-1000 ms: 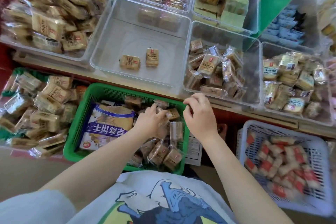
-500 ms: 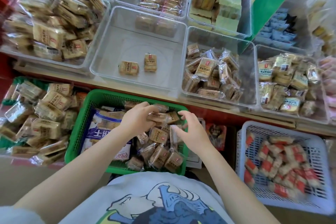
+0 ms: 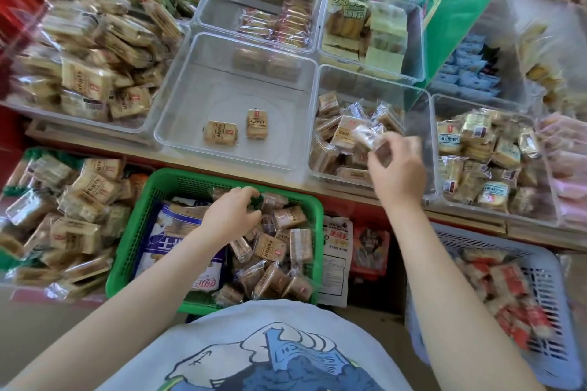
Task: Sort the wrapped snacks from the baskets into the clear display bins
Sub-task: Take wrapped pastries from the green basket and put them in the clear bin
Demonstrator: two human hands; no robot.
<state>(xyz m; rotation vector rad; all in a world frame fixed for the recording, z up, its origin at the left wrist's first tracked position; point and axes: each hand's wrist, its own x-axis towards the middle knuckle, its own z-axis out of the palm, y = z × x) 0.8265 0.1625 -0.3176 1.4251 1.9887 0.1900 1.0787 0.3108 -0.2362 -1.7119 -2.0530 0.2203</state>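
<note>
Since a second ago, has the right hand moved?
Yes. The right hand has risen from the green basket to over the clear bin right of it, pinching a wrapped snack.

The small clear-wrapped snack [image 3: 370,136] pinched in the right hand [image 3: 397,168] is motion-blurred, so its label cannot be read. The left hand [image 3: 230,216] reaches into the green plastic basket [image 3: 152,200], its fingertips hidden among the packets; whether they grip one cannot be told. Right of that basket, the lavender slotted basket [image 3: 552,311] is cut off by the frame's edge, its red-and-white packets smeared.
</note>
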